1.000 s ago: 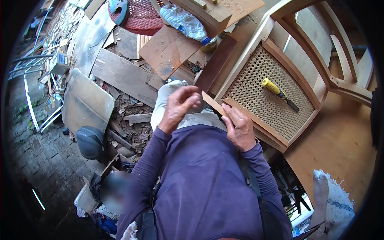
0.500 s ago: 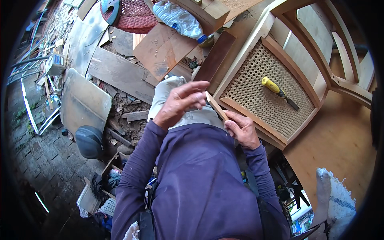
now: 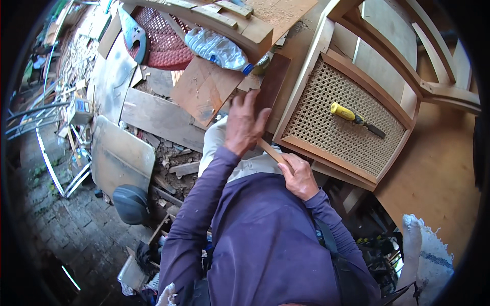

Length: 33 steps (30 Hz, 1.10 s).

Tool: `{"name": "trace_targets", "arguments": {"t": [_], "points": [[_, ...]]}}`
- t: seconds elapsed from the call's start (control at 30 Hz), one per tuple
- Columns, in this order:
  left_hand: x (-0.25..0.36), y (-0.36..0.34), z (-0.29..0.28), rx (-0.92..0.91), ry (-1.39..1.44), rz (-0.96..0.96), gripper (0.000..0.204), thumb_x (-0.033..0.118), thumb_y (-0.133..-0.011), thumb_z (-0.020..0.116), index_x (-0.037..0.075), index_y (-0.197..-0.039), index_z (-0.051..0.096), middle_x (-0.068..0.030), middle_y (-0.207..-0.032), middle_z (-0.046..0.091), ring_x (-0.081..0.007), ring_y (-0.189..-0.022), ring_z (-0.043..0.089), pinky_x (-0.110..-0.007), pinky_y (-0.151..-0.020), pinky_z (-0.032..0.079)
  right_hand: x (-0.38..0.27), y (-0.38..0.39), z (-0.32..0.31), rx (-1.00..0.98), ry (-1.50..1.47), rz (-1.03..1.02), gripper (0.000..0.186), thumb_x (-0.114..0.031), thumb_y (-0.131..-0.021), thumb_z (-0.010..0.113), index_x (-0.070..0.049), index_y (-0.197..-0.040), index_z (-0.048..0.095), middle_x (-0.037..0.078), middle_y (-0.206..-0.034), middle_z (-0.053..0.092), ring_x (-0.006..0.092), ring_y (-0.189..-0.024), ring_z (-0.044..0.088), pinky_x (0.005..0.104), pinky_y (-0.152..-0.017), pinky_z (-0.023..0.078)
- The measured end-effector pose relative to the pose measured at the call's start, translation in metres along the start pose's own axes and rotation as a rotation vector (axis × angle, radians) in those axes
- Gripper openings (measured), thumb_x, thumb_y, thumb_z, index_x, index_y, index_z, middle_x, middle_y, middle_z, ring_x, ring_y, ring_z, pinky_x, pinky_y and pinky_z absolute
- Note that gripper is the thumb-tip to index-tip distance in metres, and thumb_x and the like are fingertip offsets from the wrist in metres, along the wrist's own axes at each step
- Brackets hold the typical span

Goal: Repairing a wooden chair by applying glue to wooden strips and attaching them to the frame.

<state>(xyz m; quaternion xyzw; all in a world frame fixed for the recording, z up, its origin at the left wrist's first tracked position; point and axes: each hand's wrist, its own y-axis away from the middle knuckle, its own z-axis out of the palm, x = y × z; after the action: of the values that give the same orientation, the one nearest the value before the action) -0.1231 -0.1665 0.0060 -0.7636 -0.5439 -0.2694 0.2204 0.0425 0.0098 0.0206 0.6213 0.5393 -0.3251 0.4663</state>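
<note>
Right hand: clamped on lower end of thin wooden strip, above lap.
Left hand: fingers spread, palm on strip's upper end.
Nearby: cane chair seat; yellow-handled chisel on it.

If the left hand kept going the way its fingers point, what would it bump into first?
Probably the dark wooden board just beyond the left hand, whose fingers point up and away; the plastic bottle lies farther on. Depth is hard to judge here.
</note>
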Motion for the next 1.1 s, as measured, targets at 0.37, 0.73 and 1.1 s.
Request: {"name": "trace_targets", "arguments": {"t": [0.37, 0.73, 1.1], "points": [[-0.013, 0.019, -0.014, -0.141, 0.189, -0.250, 0.066, 0.016, -0.099, 0.062, 0.007, -0.161, 0.044, -0.0227, -0.121, 0.063, -0.0352, -0.104, 0.065, -0.045, -0.093, 0.054, 0.017, 0.011, 0.054, 0.232, 0.011, 0.144, 0.025, -0.015, -0.102, 0.068, -0.001, -0.123, 0.069, 0.025, -0.104, 0.074, 0.0473, -0.093, 0.071, 0.0508, -0.079, 0.056], [-0.023, 0.084, -0.049, -0.237, 0.624, -0.798, 0.062, 0.027, -0.114, 0.055, 0.012, -0.171, 0.035, -0.0083, -0.109, 0.072, -0.0098, -0.081, 0.062, -0.026, -0.071, 0.056, 0.039, -0.025, 0.103, 0.212, 0.028, 0.238, 0.023, -0.022, -0.103, 0.067, -0.003, -0.116, 0.069, 0.026, -0.095, 0.074, 0.0496, -0.089, 0.070, 0.0573, -0.075, 0.055], [-0.022, 0.080, -0.051, -0.247, 0.527, -0.739, 0.084, 0.031, -0.099, 0.081, 0.003, -0.165, 0.036, -0.0155, -0.123, 0.069, -0.0191, -0.110, 0.068, -0.032, -0.095, 0.055, 0.034, -0.033, 0.095, 0.198, -0.020, 0.261, 0.027, -0.024, -0.103, 0.068, -0.002, -0.117, 0.073, 0.026, -0.094, 0.075, 0.0489, -0.089, 0.071, 0.0558, -0.076, 0.056]]}}
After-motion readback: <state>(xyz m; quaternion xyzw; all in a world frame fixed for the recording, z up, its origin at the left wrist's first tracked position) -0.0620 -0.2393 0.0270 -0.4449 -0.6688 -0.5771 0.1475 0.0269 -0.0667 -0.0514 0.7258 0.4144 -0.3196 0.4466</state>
